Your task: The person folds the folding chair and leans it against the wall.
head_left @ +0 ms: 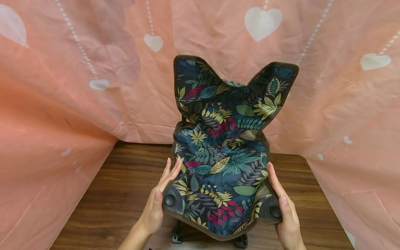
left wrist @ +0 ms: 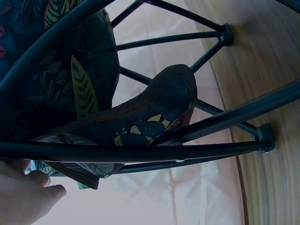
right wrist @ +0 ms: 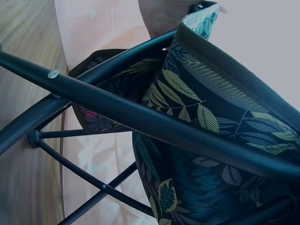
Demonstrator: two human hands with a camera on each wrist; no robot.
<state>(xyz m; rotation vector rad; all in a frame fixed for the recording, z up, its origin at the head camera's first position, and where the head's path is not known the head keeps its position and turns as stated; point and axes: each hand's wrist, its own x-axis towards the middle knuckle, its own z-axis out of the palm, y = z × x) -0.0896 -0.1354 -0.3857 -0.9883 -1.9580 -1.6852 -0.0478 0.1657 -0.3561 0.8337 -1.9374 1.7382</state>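
Chair [head_left: 222,173] touching L grip [head_left: 154,210] & R grip [head_left: 288,215], fingers straight; legs [head_left: 176,236] part-hid, head cam.

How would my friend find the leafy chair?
Start at the brown wooden surface in front of the pink heart-covered cloth. The chair is there, between the left hand and right hand; only it has dark fabric with colourful leaves.

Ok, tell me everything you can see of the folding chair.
The folding chair stands opened on a wood-patterned surface. Its dark, brown-edged cloth is printed with teal, yellow and magenta leaves. The backrest rises to two peaks with a dip between. Round black knobs mark the front corners of the seat. Dark, metal-looking tubes cross beneath. The left hand and right hand touch its sides.
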